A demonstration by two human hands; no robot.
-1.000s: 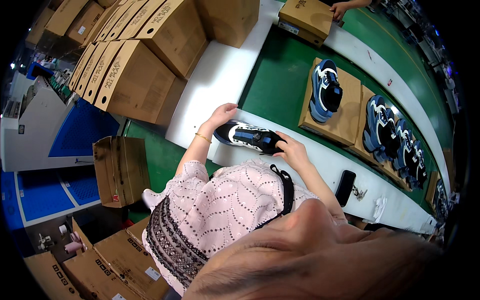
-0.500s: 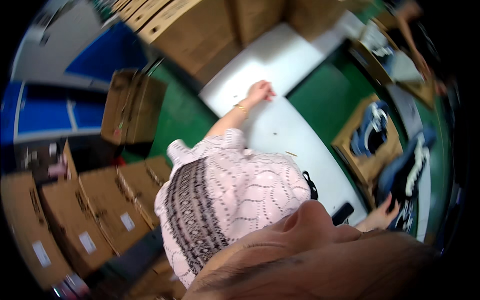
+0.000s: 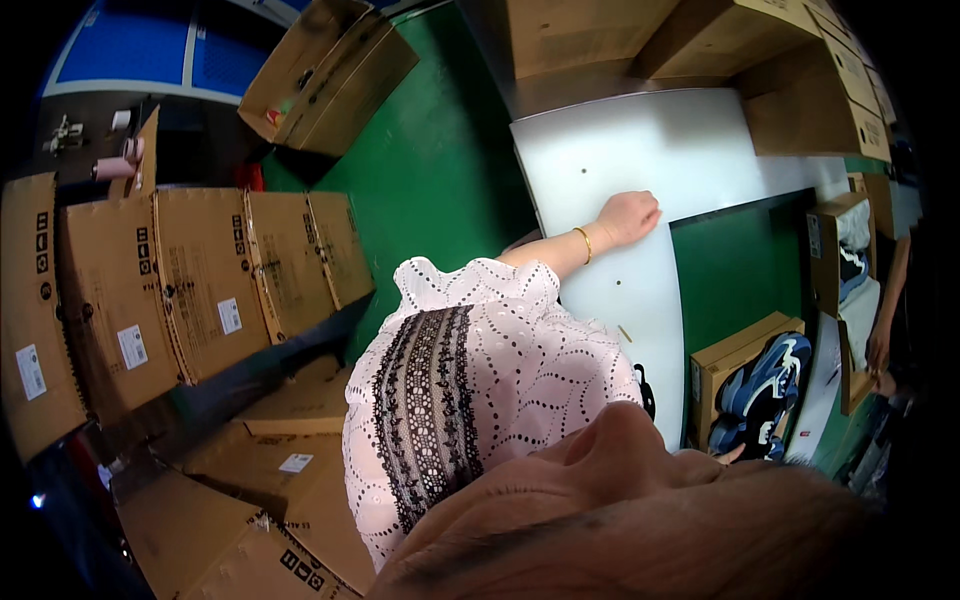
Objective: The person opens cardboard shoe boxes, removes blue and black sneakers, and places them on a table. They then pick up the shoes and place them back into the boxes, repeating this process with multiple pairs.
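My left hand (image 3: 628, 215) rests on the white table top (image 3: 620, 140) near its edge, fingers curled under and nothing in it; a thin gold bracelet circles the wrist. Only a sliver of my right hand (image 3: 733, 456) shows, low on the right, beside an open cardboard shoe box (image 3: 712, 362) holding blue-and-black sneakers (image 3: 765, 380). Whether that hand grips anything is hidden by my head and white lace top.
A green belt surface (image 3: 740, 265) runs beside the white table. Another open shoe box (image 3: 830, 235) stands farther right, where another person's arm (image 3: 885, 310) reaches in. Stacked cardboard cartons (image 3: 180, 290) fill the left side, and more cartons (image 3: 720, 40) sit at the top.
The view has swung left and down. The sneaker that both hands held on the table a second ago is gone from them; my left hand now lies alone on the table.
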